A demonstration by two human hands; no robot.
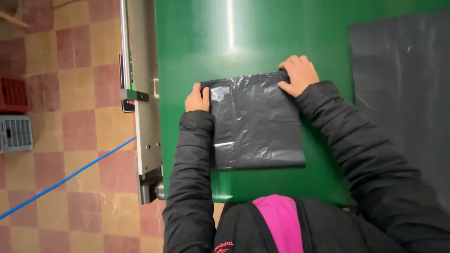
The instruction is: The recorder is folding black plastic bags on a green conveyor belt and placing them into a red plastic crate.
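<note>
A folded black plastic bag (255, 122) lies flat on the green table surface (234, 42). My left hand (197, 98) pinches its far left corner, fingers curled over the edge. My right hand (298, 73) presses on its far right corner, fingers bent on the plastic. Both arms are in black padded jacket sleeves that reach in from the near side.
A larger sheet of black plastic (403, 84) lies on the table at the right. The table's grey metal side frame (143, 93) runs along its left edge. A blue hose (70, 175) crosses the checkered tile floor; a red crate (13, 95) and a grey crate (15, 133) stand at far left.
</note>
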